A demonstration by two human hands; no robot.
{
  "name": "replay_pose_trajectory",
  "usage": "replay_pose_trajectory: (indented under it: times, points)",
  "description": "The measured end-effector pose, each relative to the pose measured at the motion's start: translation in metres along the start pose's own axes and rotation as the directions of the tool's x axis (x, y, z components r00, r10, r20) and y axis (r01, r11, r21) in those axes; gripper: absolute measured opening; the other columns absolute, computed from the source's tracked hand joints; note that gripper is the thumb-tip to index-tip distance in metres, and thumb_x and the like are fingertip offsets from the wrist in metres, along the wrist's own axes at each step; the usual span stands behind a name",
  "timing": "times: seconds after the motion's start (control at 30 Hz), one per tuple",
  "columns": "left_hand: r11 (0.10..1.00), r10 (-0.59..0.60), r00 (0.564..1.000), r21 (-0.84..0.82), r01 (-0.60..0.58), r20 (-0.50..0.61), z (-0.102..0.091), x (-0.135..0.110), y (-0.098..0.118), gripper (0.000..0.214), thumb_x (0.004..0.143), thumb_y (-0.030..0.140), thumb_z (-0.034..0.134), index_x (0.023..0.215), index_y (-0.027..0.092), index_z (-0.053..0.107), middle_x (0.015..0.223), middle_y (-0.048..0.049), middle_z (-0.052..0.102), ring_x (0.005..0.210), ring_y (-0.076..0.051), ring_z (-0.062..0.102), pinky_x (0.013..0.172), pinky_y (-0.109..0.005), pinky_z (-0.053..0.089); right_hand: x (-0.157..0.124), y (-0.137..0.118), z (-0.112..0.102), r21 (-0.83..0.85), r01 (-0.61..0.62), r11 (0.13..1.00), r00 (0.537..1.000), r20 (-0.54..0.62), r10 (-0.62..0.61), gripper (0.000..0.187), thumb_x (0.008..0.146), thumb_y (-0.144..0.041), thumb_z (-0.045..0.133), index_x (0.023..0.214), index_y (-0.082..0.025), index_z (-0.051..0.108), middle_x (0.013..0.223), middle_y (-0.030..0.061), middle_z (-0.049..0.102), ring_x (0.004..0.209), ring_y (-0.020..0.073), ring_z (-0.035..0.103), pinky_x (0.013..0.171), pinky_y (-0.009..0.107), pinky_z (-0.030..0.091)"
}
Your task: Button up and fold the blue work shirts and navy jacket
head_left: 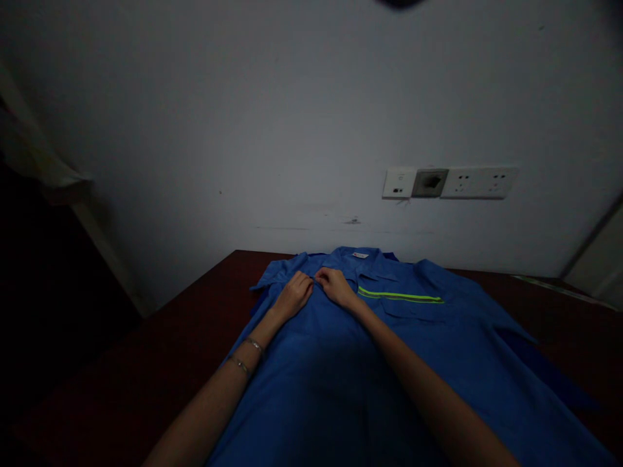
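Blue cloth, cut as a collared shirt (335, 350), is spread face up across a dark red-brown wooden table (195, 318), its collar pointed toward a pale grey wall (292, 130). Just below the collar, on the picture's left, its fabric is pinched by the bare left hand (294, 295) and the bare right hand (334, 285) — fingertips drawn together, the two hands nearly meeting. What exactly is caught between them is too small to tell. Two thin silvery bracelets (240, 365) are worn on the left forearm. To the right of the hands, the chest is crossed by a bright yellow-green stripe (399, 296), set above a blue pocket flap (413, 312). Deeper blue cloth (540, 363) is partly covered by the shirt. Higher up, white socket plates (479, 183) are mounted on the wall.
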State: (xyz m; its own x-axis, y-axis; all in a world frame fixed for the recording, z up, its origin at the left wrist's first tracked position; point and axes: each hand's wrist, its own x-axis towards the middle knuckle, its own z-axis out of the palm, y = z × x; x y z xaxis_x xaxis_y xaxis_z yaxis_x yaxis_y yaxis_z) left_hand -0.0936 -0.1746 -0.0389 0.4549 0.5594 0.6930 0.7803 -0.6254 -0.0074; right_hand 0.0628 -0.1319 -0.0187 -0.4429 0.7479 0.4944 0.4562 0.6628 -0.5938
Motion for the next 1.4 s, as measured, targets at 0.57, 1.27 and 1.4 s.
replay_pose_trajectory:
  times: [0.57,1.27,1.4]
  points:
    - [0.984,-0.087,0.996,-0.159,0.081,-0.036,0.000,-0.002,0.004,0.017,0.089,0.017,0.033,0.085,0.016,0.049,0.083,-0.0061,0.051,0.085,-0.017,0.047,0.077,-0.032,0.042,0.001,0.016,0.011,0.209,-0.071,0.975,0.997,0.029,0.067,0.012,0.073,-0.014,0.050,0.075,-0.013,0.061,0.071,0.0039,0.063,0.067,0.0139,0.058,0.064,0.023,0.043]
    - [0.996,-0.020,0.994,0.094,0.010,0.103,-0.003,0.004,0.007,0.017,0.087,0.011,0.033,0.083,0.012,0.050,0.084,-0.0088,0.051,0.084,-0.020,0.045,0.076,-0.036,0.043,-0.004,0.009,0.012,-0.175,0.129,0.976,0.991,0.061,-0.121,0.017,0.080,-0.004,0.042,0.084,-0.013,0.056,0.083,0.0089,0.064,0.078,0.0157,0.057,0.071,0.023,0.039]
    - [0.999,-0.015,0.997,0.041,0.012,0.071,-0.003,0.001,0.006,0.016,0.087,0.011,0.033,0.083,0.012,0.049,0.085,-0.0083,0.051,0.085,-0.019,0.045,0.076,-0.036,0.042,-0.003,0.012,0.014,-0.160,0.133,0.978,0.991,0.047,-0.127,0.014,0.080,-0.006,0.044,0.084,-0.012,0.056,0.082,0.0082,0.063,0.076,0.0156,0.057,0.070,0.024,0.039]
